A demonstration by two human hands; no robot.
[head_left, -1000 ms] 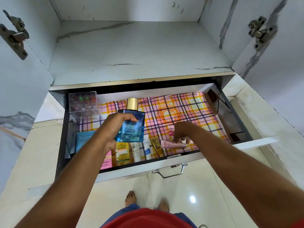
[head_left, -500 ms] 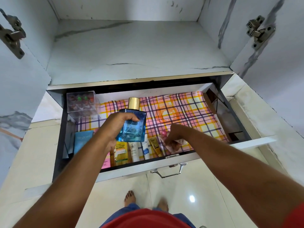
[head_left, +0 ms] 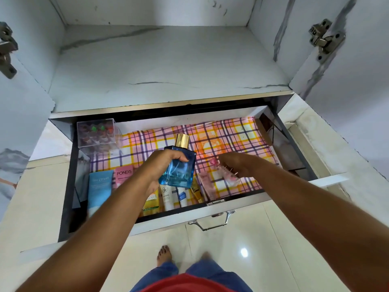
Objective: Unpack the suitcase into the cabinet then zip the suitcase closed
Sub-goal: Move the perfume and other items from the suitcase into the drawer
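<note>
Head view: drawer holds tubes; left hand grips perfume bottle; right hand pinches sachet.

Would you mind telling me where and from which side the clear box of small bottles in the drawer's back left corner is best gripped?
Probably from above, fingers on the right wall and the front wall or across the lid edges of the clear box. It stands upright, tucked against the drawer back and left side, so those faces look blocked, while its top and right side stand free over the checked liner.
</note>
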